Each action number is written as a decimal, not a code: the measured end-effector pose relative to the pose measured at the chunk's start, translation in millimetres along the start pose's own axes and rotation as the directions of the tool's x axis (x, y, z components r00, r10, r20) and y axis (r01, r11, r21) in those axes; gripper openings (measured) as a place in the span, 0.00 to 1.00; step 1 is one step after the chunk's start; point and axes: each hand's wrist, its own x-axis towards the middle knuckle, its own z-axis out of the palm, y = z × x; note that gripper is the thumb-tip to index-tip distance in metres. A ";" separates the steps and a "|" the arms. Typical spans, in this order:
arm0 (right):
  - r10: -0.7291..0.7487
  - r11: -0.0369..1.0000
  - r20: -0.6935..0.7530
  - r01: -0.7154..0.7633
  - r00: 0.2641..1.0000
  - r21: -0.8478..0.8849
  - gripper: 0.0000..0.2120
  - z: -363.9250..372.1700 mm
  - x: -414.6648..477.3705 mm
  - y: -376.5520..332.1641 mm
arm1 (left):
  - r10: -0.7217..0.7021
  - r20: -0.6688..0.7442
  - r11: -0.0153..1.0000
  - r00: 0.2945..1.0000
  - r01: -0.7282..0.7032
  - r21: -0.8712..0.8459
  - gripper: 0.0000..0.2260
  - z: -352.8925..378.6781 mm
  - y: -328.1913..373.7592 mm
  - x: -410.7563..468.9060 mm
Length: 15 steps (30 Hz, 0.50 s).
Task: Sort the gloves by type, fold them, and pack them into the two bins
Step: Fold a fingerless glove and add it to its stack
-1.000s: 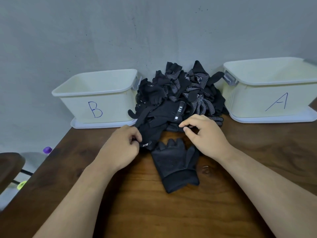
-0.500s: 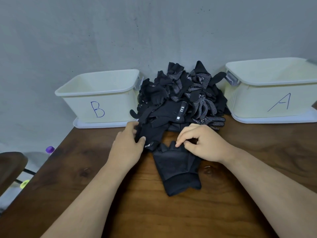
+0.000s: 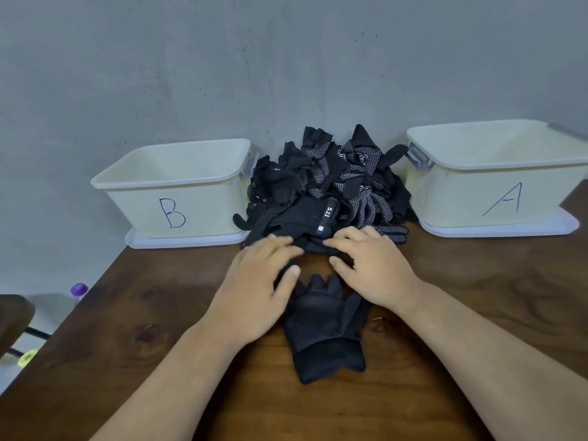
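Between bin B (image 3: pixel 171 198) and bin A (image 3: pixel 496 189) sat the glove pile (image 3: pixel 324 186); my left hand (image 3: pixel 264 281) & right hand (image 3: pixel 372 268) lay loose-fingered on its near edge, gripping nothing, prob. seeking a mate for the lone glove (image 3: pixel 321 329) beside them.

The camera sits on the person's head. It looks forward and down, close over the desk (image 3: pixel 477 313), toward the glove pile (image 3: pixel 324 186).

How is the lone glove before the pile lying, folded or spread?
Spread: the lone glove lies flat, fingers and cuff both visible.
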 end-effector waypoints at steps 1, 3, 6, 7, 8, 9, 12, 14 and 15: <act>0.007 0.999 0.019 -0.006 1.000 -0.045 0.18 0.2 1.1 -1.7 | 0.018 0.105 1.000 0.994 -0.020 0.017 0.19 1.7 2.4 -0.8; 0.036 0.998 0.017 -0.036 0.999 -0.049 0.18 1.2 4.7 -3.5 | -0.056 0.242 0.998 0.969 0.046 0.049 0.21 5.1 -1.5 -1.6; 0.042 0.999 -0.016 -0.043 0.999 -0.013 0.12 1.9 9.1 -2.3 | -0.167 0.216 0.983 0.962 0.179 -0.034 0.23 3.5 -9.5 -2.4; 0.035 0.999 -0.021 -0.036 0.999 -0.018 0.11 1.5 9.6 -1.4 | -0.193 0.198 0.977 0.961 0.208 -0.057 0.24 3.0 -10.8 -1.8; 0.028 0.999 -0.018 -0.028 0.999 -0.026 0.11 0.7 9.5 -0.4 | -0.210 0.193 0.973 0.958 0.224 -0.055 0.24 2.9 -11.3 -1.1; 0.021 0.999 -0.008 -0.021 1.000 -0.037 0.10 0.1 9.5 0.6 | -0.222 0.197 0.971 0.955 0.234 -0.043 0.24 3.9 -11.0 -0.4; 0.021 0.999 -0.009 -0.021 1.000 0.031 0.07 -7.0 7.2 -1.6 | -0.261 0.191 0.956 0.946 0.280 -0.082 0.24 6.0 -8.1 -0.2; 0.098 0.967 -0.074 -0.078 0.992 0.241 0.07 -21.1 5.0 -5.4 | -0.288 0.173 0.939 0.942 0.313 -0.142 0.23 4.2 -7.1 0.0; 0.160 0.924 -0.110 -0.110 0.981 0.365 0.07 -31.3 4.9 -7.2 | -0.293 0.169 0.934 0.941 0.320 -0.162 0.23 3.4 -7.3 -0.2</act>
